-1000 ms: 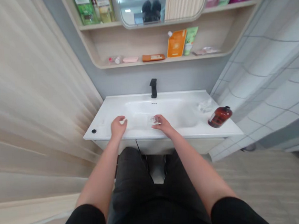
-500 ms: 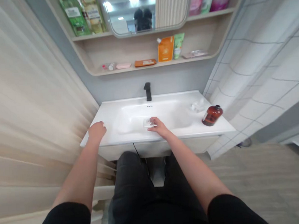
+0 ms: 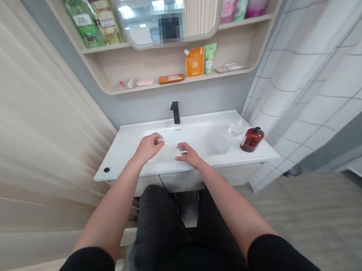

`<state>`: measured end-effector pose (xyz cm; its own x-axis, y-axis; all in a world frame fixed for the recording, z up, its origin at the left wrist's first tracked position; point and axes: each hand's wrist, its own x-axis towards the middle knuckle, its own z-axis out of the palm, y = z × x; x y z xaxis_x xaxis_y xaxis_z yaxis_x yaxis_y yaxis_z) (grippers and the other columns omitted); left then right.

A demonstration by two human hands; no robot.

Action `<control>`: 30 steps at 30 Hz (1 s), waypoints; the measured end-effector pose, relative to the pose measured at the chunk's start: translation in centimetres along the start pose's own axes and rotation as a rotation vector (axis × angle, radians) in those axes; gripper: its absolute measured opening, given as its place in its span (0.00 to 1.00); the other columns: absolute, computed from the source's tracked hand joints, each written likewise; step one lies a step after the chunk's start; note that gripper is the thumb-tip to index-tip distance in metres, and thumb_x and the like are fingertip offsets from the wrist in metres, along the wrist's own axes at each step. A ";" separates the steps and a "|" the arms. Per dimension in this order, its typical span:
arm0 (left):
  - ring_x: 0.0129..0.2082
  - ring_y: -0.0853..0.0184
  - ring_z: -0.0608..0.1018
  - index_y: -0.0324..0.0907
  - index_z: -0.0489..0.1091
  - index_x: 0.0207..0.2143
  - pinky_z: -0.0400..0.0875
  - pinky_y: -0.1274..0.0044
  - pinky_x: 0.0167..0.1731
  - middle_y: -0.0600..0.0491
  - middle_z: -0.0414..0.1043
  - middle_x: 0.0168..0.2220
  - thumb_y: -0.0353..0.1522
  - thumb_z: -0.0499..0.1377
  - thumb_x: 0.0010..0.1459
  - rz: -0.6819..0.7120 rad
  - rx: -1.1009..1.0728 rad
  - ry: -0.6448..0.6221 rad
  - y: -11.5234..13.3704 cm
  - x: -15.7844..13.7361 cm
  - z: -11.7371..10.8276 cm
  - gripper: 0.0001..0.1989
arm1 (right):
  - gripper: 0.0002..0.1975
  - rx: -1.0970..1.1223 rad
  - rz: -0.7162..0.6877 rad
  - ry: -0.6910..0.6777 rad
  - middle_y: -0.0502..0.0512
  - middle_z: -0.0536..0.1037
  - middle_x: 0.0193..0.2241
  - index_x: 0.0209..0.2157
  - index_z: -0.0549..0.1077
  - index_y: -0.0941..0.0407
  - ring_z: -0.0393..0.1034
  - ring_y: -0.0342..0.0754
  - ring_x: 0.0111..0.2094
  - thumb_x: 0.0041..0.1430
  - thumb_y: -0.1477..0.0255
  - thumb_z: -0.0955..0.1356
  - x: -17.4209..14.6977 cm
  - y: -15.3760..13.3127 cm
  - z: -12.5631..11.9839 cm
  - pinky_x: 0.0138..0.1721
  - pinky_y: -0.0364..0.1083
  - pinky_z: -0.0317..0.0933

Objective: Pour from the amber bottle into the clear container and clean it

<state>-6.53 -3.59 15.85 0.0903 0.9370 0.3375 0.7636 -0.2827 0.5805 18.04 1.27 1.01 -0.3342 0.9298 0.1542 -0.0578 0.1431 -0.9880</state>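
The right hand (image 3: 189, 155) curls around a small clear container (image 3: 177, 150) over the basin (image 3: 215, 144); just beside it the left hand (image 3: 148, 148) pinches something small and whitish (image 3: 166, 143). The handling looks unfinished, both pieces not yet set down. Farther right, a brown bottle (image 3: 252, 140) stands on the worktop (image 3: 125, 140).

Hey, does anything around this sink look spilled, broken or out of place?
I see no spill or breakage. Only what looks like crumpled clear plastic stands out, lying loose on the white counter beside the amber bottle, like discarded wrapping.
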 end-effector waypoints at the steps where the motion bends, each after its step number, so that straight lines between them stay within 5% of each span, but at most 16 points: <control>1: 0.34 0.57 0.82 0.45 0.84 0.44 0.75 0.69 0.40 0.51 0.83 0.33 0.39 0.65 0.63 0.006 0.011 -0.006 0.2 0.1 0.1 0.11 | 0.42 0.000 -0.002 -0.004 0.54 0.82 0.54 0.53 0.74 0.47 0.76 0.58 0.57 0.36 0.60 0.87 0.0 0.0 0.0 0.56 0.56 0.70; 9: 0.35 0.55 0.83 0.45 0.85 0.45 0.76 0.68 0.43 0.50 0.84 0.34 0.37 0.67 0.63 0.071 0.084 -0.041 1.8 0.8 1.1 0.11 | 0.40 -0.029 -0.021 -0.005 0.56 0.82 0.55 0.52 0.75 0.47 0.75 0.59 0.56 0.37 0.59 0.87 -0.1 0.0 0.1 0.55 0.57 0.71; 15: 0.36 0.52 0.83 0.47 0.85 0.37 0.77 0.65 0.47 0.48 0.81 0.32 0.38 0.71 0.62 0.124 0.087 -0.152 1.0 1.2 4.6 0.06 | 0.41 0.012 -0.024 -0.015 0.55 0.81 0.51 0.53 0.75 0.46 0.74 0.58 0.54 0.36 0.58 0.87 -0.1 -0.1 0.1 0.56 0.58 0.71; 18: 0.40 0.52 0.83 0.48 0.84 0.36 0.79 0.63 0.52 0.46 0.83 0.35 0.40 0.68 0.67 0.126 0.020 -0.087 -0.1 0.7 7.2 0.08 | 0.39 0.018 -0.015 -0.010 0.53 0.81 0.49 0.51 0.75 0.46 0.74 0.58 0.52 0.37 0.59 0.87 -0.1 -0.1 0.0 0.57 0.59 0.71; 24: 0.57 0.50 0.85 0.48 0.84 0.51 0.80 0.58 0.62 0.45 0.87 0.54 0.40 0.66 0.71 -0.030 -0.275 0.106 -1.6 -0.8 11.9 0.11 | 0.37 0.036 -0.022 -0.018 0.52 0.81 0.48 0.52 0.76 0.47 0.75 0.56 0.50 0.40 0.60 0.87 -0.1 0.1 -0.1 0.60 0.59 0.70; 30: 0.55 0.51 0.87 0.50 0.80 0.61 0.80 0.55 0.65 0.47 0.86 0.52 0.38 0.74 0.62 -0.099 -0.375 0.178 -2.4 -1.5 12.9 0.25 | 0.37 0.086 -0.023 -0.039 0.50 0.80 0.46 0.53 0.75 0.46 0.74 0.55 0.49 0.41 0.60 0.87 0.0 0.4 -0.3 0.59 0.57 0.71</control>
<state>-0.31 -1.67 4.40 -0.1089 0.9224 0.3706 0.4751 -0.2792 0.8345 18.28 1.39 0.56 -0.3677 0.9126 0.1787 -0.1459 0.1332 -0.9803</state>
